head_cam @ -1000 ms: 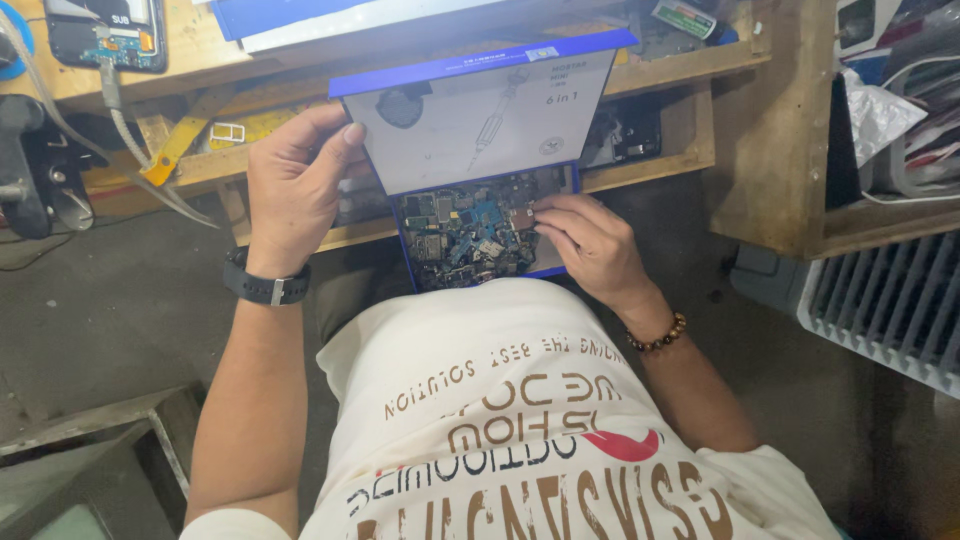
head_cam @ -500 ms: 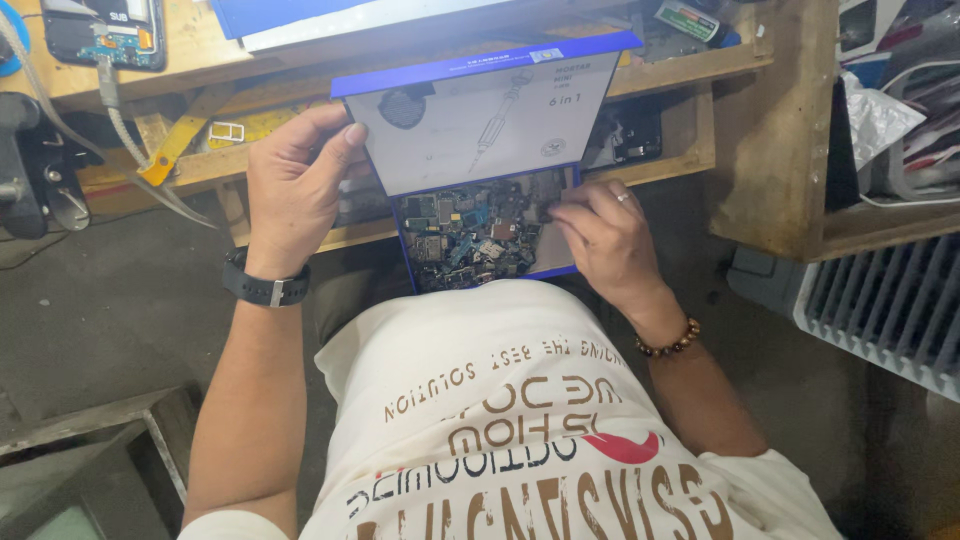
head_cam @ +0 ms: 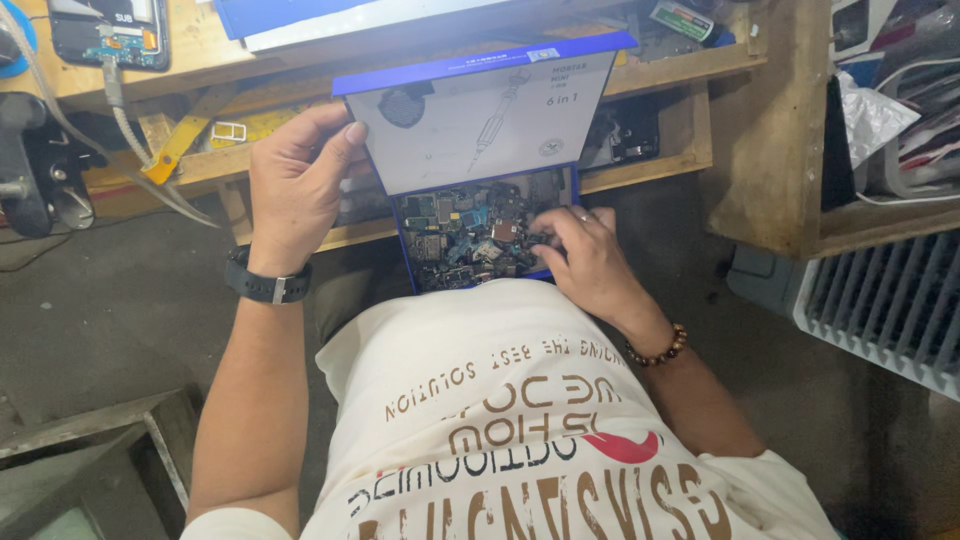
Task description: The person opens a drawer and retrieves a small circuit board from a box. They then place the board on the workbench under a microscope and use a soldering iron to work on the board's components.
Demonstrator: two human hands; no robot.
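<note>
A blue box rests on my lap, filled with several small electronic parts. Its lid, white inside with a blue rim, stands raised toward the bench. My left hand grips the lid's left edge, thumb on its inner face. My right hand reaches into the right side of the box, fingertips among the parts. Whether the fingers pinch a part is hidden. A black watch sits on my left wrist and a bead bracelet on the right.
A wooden workbench with an open lower shelf runs across the top. A phone with its board exposed lies top left, with yellow tools and cables below. A white slatted unit stands at right. Grey floor lies at left.
My right hand shifted from the box's right edge to the middle-right, fingers now digging into the parts. The left hand still holds the lid up.
</note>
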